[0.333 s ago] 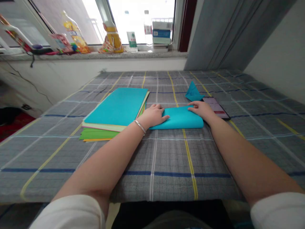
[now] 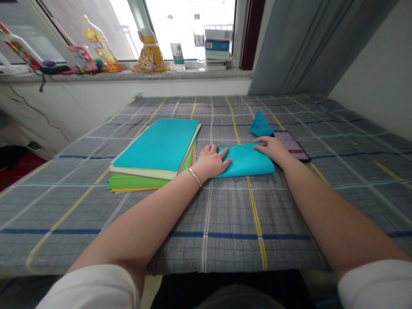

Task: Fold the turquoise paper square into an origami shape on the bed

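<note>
A sheet of blue paper, folded over with a rounded bend at its near right side, lies in front of me on the cloth. My left hand presses flat on the paper's left end, fingers spread; a silver bangle circles that wrist. At the far right edge, my right hand has its thumb and fingers closed on the paper's layers. Just beyond it stands a folded blue paper shape with a pointed top. Left of my hands is a stack of coloured paper, blue on top, with green and orange edges showing underneath.
A phone with a lit screen lies beside my right wrist. Grey checked cloth covers the table. Bottles, a tube and boxes line the windowsill at the back. A grey curtain hangs at the right.
My left hand has turned and shifted slightly nearer to me, its fingers spreading wider on the paper. My right hand stays at the far right edge.
</note>
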Action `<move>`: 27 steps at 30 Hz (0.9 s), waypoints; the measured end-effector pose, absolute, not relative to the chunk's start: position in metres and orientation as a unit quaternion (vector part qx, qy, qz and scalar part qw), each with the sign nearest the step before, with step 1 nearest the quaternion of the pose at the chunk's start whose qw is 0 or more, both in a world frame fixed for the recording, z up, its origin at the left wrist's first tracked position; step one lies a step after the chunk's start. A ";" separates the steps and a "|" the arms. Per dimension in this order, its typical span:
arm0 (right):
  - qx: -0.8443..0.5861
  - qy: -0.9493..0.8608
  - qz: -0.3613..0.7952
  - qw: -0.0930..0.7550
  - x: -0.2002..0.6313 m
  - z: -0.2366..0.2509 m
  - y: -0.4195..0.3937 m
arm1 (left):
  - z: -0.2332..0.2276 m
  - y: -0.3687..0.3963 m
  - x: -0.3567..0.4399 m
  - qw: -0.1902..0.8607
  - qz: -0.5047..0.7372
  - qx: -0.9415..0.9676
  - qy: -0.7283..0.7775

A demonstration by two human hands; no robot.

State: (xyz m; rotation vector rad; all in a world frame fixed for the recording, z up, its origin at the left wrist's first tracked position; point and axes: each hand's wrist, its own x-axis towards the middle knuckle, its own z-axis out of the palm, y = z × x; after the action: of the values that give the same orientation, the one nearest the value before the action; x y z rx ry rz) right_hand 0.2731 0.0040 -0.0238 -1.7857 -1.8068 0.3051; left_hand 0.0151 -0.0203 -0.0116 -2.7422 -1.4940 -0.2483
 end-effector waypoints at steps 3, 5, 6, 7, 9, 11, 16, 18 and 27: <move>-0.664 -0.681 0.112 0.288 0.274 -0.025 0.004 | -0.008 -0.027 0.019 0.023 -0.052 -0.859 -0.508; -0.663 -0.683 0.111 0.287 0.274 -0.025 0.004 | -0.008 -0.030 0.022 0.035 -0.049 -0.857 -0.512; -0.664 -0.682 0.112 0.286 0.274 -0.025 0.004 | -0.009 -0.031 0.022 0.038 -0.050 -0.858 -0.510; -0.667 -0.680 0.113 0.284 0.273 -0.025 0.004 | -0.011 -0.031 0.022 0.039 -0.052 -0.858 -0.509; -0.671 -0.675 0.118 0.283 0.273 -0.025 0.004 | -0.016 -0.030 0.023 0.040 -0.055 -0.861 -0.504; -0.672 -0.673 0.122 0.283 0.273 -0.024 0.004 | -0.020 -0.028 0.023 0.036 -0.054 -0.868 -0.493; -0.673 -0.674 0.120 0.281 0.272 -0.023 0.003 | -0.024 -0.023 0.023 0.020 -0.040 -0.897 -0.439; -0.675 -0.672 0.117 0.280 0.272 -0.023 0.003 | -0.022 -0.023 0.023 0.018 -0.038 -0.898 -0.438; -0.665 -0.676 0.119 0.294 0.273 -0.025 0.005 | -0.013 -0.034 0.027 -0.012 -0.038 -0.868 -0.495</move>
State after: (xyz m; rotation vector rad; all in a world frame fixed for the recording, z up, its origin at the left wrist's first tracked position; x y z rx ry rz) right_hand 0.2735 0.0049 -0.0255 -1.7698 -1.8009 0.3166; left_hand 0.0269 -0.0342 -0.0134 -2.7487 -1.5666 -0.1210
